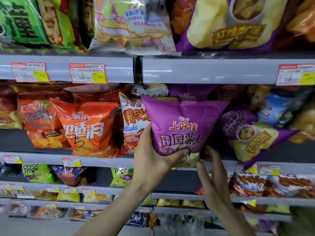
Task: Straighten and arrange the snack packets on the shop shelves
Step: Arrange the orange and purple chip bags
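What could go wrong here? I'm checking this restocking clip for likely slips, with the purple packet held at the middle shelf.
The left hand grips only the bottom of the purple packet, so it may tip forward. The tilted purple packet beside it overhangs the shelf edge and could get knocked off. The right hand looks open beneath, offering little support.

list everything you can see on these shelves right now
purple packet: one, purple, middle shelf, centre, held up
tilted purple packet: one, purple and yellow, just right of it
orange packets: two in front, orange-red, middle shelf, left
white packet: one, white and orange, behind the left hand
top-shelf bags: several, green, yellow-pink, purple
onion rings packet: one, green, lower shelf, left
price tags: several, red-edged with yellow, shelf edges
left hand: gripping the purple packet's bottom left
right hand: open, at its bottom right
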Available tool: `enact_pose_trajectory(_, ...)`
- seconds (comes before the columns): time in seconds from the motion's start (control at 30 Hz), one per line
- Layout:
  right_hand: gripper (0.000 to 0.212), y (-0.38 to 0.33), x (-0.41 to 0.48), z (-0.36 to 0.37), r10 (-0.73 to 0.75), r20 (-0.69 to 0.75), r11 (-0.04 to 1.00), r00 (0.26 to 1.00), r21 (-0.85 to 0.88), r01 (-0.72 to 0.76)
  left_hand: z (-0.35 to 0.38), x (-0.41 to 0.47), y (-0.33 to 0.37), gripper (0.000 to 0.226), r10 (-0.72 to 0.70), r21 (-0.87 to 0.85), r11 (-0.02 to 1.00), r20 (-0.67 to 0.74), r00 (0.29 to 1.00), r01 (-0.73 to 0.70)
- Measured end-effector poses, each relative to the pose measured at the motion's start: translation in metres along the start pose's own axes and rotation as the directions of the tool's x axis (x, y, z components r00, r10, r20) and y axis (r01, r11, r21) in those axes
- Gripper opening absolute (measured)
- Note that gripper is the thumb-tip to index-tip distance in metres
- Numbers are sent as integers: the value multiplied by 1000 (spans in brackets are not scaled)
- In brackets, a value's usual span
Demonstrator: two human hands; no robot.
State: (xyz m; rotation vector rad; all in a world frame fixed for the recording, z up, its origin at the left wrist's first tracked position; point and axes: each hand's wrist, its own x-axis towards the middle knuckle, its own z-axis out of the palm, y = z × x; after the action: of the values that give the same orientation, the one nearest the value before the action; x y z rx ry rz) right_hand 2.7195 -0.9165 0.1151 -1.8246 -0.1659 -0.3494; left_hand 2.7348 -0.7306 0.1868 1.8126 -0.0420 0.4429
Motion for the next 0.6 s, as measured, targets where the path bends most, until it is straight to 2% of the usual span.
enact_pose_trajectory(0.13, 71, 11, 10, -16, 33, -47, 996, 998, -77, -37, 42, 15, 6, 83, 45, 54, 997, 48, 998, -47)
enact_pose_trajectory(0.27, 67, 31, 33, -30, 38, -132, 988, 990, -142, -57, 68, 30, 2, 82, 50, 7, 999, 131, 990, -51)
enact_pose_trajectory(0.43, 56, 48, 54, -35, 43, -78, 972, 996, -227, -60, 75, 40, -20, 94, -45, 79, 997, 238, 970, 27)
enact_pose_trajectory(0.6, 53, 52, 50, -29, 18, -42, 971, 999, -239, -28, 65, 45, -22, 61, -133, 216, 974, 297, 946, 69)
